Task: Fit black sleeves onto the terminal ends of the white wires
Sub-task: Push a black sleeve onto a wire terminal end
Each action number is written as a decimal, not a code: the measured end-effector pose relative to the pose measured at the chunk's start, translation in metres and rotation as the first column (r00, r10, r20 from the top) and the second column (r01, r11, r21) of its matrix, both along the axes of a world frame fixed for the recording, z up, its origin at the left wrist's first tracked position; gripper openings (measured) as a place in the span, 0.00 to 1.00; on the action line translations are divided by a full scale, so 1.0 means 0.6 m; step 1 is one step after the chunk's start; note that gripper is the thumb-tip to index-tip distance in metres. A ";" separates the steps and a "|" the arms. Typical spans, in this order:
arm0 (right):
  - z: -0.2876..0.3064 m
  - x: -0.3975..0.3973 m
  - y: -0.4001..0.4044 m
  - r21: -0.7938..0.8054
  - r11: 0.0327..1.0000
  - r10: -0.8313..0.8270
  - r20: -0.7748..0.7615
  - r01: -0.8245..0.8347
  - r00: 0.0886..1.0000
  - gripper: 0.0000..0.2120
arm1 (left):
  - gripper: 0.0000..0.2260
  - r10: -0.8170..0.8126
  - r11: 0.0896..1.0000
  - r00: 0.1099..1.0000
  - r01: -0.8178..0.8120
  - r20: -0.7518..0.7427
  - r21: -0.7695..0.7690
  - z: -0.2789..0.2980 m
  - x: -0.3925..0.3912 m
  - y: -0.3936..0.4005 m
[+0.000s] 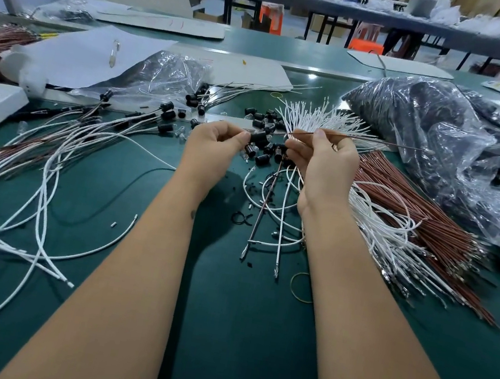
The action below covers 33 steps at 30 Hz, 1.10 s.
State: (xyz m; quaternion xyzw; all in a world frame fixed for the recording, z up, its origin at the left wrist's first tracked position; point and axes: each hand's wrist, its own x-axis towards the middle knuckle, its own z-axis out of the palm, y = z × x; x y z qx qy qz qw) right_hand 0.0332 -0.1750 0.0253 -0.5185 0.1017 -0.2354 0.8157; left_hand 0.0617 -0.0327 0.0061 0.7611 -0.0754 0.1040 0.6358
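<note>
left hand point(213, 144): closed, thumb and fingers pinching a black sleeve point(259, 137) above the green table point(219, 332); right hand point(325, 158): closed, pinching a thin brown wire point(380, 143) that runs out to the right, its near end just beside the held sleeve; loose black sleeves point(261, 158): scattered on the table under and beyond both hands; white wires point(322, 115): fanned bundle just behind the right hand; sleeved white wires point(51, 151): heaped at left; brown wires point(417, 222): bundle at right; plastic bag point(440, 137): dark contents, far right.
</note>
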 end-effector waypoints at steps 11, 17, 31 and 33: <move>-0.003 0.001 0.002 -0.149 0.988 -0.033 -0.018 0.030 0.999 0.05 | 0.05 -0.031 0.999 0.999 0.031 0.019 0.015 -0.001 0.001 0.003; -0.011 0.002 0.010 -0.333 0.940 0.051 -0.067 -0.071 0.996 0.06 | 0.04 -0.040 0.999 0.999 0.040 0.017 0.023 0.001 -0.001 -0.002; -0.020 0.004 0.023 -0.409 0.886 0.184 -0.128 -0.221 0.975 0.08 | 0.04 -0.086 0.989 0.994 0.077 0.066 0.123 0.009 -0.016 -0.014; -0.020 0.005 0.023 -0.398 0.893 0.173 -0.128 -0.210 0.977 0.08 | 0.02 -0.088 0.976 0.992 0.068 0.090 0.207 0.006 -0.014 -0.015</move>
